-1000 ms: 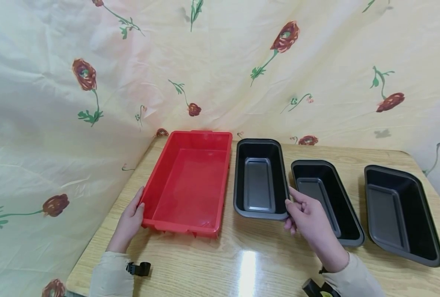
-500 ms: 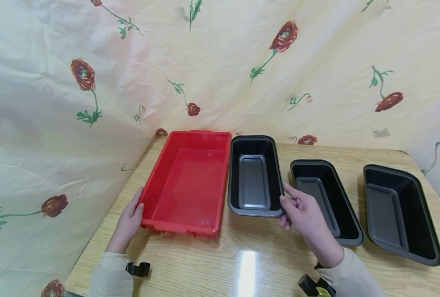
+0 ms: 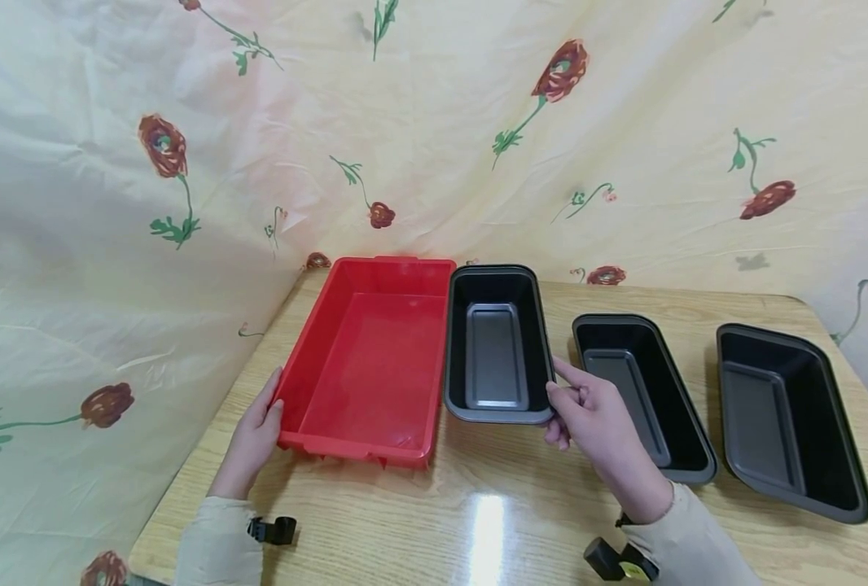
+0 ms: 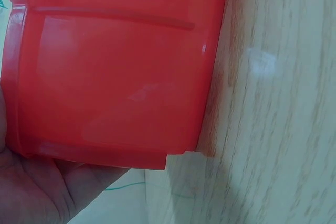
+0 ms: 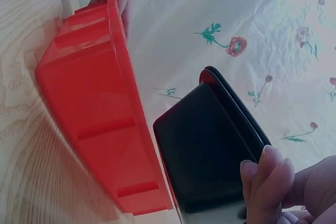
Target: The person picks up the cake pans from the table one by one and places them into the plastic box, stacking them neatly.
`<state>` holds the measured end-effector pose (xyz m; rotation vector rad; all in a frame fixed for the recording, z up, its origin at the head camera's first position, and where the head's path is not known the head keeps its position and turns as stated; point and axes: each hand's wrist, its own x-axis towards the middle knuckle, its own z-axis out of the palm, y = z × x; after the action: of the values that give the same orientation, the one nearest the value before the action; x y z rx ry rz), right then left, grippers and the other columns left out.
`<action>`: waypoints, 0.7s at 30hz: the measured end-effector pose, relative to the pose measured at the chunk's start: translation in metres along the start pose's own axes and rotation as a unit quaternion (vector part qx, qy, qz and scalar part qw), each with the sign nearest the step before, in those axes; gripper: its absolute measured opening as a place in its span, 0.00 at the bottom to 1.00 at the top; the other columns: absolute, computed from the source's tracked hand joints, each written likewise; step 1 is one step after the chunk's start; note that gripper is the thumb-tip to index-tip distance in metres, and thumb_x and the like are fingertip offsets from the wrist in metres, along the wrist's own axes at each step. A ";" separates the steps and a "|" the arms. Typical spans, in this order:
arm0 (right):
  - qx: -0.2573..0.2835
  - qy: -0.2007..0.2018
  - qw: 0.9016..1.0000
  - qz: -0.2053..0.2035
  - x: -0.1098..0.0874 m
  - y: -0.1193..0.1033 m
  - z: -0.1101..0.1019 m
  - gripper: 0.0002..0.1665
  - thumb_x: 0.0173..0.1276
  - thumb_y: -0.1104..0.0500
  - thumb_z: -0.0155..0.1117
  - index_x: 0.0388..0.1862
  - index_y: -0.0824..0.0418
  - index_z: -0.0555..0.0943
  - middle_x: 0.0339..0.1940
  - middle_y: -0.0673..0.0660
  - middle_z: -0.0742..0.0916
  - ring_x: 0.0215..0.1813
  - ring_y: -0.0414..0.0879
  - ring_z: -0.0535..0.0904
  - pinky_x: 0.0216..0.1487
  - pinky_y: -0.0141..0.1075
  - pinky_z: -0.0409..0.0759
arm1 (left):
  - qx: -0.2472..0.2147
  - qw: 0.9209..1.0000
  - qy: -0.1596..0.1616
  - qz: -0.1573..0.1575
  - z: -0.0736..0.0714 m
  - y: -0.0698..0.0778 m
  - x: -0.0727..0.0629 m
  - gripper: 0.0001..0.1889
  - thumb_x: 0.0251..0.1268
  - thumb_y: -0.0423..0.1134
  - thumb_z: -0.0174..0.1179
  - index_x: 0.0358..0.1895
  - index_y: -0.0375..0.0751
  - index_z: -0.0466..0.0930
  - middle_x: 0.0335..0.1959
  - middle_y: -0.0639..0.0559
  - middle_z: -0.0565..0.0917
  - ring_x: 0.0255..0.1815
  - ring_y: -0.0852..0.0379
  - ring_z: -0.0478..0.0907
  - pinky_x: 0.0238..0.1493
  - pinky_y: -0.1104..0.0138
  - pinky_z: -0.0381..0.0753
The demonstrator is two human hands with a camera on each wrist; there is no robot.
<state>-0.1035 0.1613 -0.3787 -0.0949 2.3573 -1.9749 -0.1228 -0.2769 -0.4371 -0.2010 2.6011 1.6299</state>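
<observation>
A rectangular red plastic tray (image 3: 383, 366) stands on the left part of the table. My left hand (image 3: 254, 435) grips its near left corner, thumb on the rim and fingers along the outer wall; the left wrist view shows the tray's wall (image 4: 115, 87) close up. With thumb and fingers my right hand (image 3: 598, 419) pinches the near right corner of a black loaf pan (image 3: 496, 358). That loaf pan is raised off the table, its left rim right at the tray's right rim. From the right wrist view its outer side (image 5: 205, 140) shows, close beside the tray.
Two more black loaf pans stand on the wooden table (image 3: 375, 521): one loaf pan (image 3: 635, 407) just right of my right hand, another loaf pan (image 3: 778, 431) farther right. A flowered cloth (image 3: 434, 122) hangs behind the table and along its left side.
My right hand has moved left with the loaf pan, closing the gap to the red tray. My left hand and the tray have stayed in place.
</observation>
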 end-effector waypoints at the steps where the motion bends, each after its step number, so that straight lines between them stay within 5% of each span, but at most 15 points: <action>1: -0.001 0.000 1.000 0.001 0.000 -0.001 0.000 0.32 0.76 0.65 0.52 0.74 0.73 0.58 0.18 0.61 0.82 0.15 0.51 0.77 0.16 0.35 0.78 | 0.001 1.000 0.001 0.000 0.000 0.000 0.000 0.30 0.79 0.33 0.37 0.79 0.51 0.44 0.78 0.41 0.50 0.73 0.37 0.54 0.68 0.46 0.62; 21: 0.015 -0.023 1.000 -0.015 0.006 -0.008 0.014 0.31 0.76 0.65 0.52 0.74 0.72 0.59 0.21 0.67 0.83 0.16 0.48 0.77 0.17 0.35 0.79 | -0.002 1.000 -0.001 0.013 -0.001 -0.004 0.002 0.30 0.79 0.33 0.38 0.79 0.50 0.44 0.78 0.41 0.50 0.74 0.37 0.53 0.69 0.46 0.61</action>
<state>-0.1083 0.1452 -0.3739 -0.1722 2.3105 -1.9979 -0.1241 -0.2797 -0.4401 -0.1651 2.6104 1.6412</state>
